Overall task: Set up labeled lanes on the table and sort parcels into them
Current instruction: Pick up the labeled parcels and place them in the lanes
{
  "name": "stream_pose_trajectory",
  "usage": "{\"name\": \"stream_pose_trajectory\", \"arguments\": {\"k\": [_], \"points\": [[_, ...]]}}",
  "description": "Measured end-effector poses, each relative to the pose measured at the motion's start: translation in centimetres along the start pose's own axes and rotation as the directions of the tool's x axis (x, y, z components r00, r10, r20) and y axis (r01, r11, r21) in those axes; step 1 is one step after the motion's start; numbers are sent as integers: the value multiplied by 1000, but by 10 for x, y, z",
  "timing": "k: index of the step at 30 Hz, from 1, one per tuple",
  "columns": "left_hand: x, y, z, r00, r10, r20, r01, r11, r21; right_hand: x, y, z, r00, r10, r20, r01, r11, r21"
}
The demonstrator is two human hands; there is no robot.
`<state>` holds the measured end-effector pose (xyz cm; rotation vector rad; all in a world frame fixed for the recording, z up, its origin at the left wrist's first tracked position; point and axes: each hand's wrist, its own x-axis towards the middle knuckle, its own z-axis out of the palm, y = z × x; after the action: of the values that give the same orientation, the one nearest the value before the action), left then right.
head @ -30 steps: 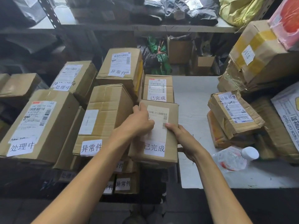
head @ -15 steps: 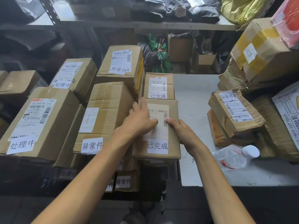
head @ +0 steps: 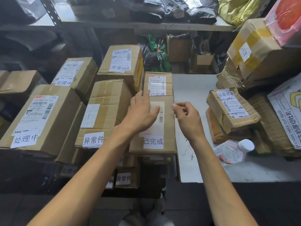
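A cardboard parcel (head: 167, 136) with a white 已完成 label lies in front of me, set behind it is a second 已完成 parcel (head: 158, 84). My left hand (head: 141, 111) hovers over the near parcel's top with fingers spread and straight, holding nothing. My right hand (head: 187, 118) is off the parcel's right edge, fingers loosely curled, empty. To the left stand parcels labeled 异常件 (head: 104, 115) and 处理中 (head: 40, 118).
More labeled boxes stand further back left (head: 120, 62), (head: 75, 72). A torn parcel (head: 232, 108) and stacked boxes (head: 260, 51) crowd the white table (head: 192, 88) at right. A plastic bottle (head: 232, 152) lies near the table's front edge. Shelving with bags runs behind.
Both hands have let go of the near 已完成 parcel and lifted off it; the parcel now rests against the one behind it.
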<state>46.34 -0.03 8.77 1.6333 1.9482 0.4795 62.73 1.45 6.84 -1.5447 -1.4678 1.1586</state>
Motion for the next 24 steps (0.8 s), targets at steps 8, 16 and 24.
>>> {"name": "stream_pose_trajectory", "arguments": {"k": [8, 16, 24], "points": [[-29, -12, -40, 964, 194, -180, -240, 926, -290, -25, -58, 31, 949, -307, 65, 310, 950, -35], [-102, -74, -108, 904, 223, -365, -409, 697, -589, -86, -120, 120, 854, -487, 184, 457, 871, 181], [-213, -225, -200, 867, 41, -497, -349, 761, -546, -173, -180, 276, 798, -541, 268, 438, 824, 358]]}}
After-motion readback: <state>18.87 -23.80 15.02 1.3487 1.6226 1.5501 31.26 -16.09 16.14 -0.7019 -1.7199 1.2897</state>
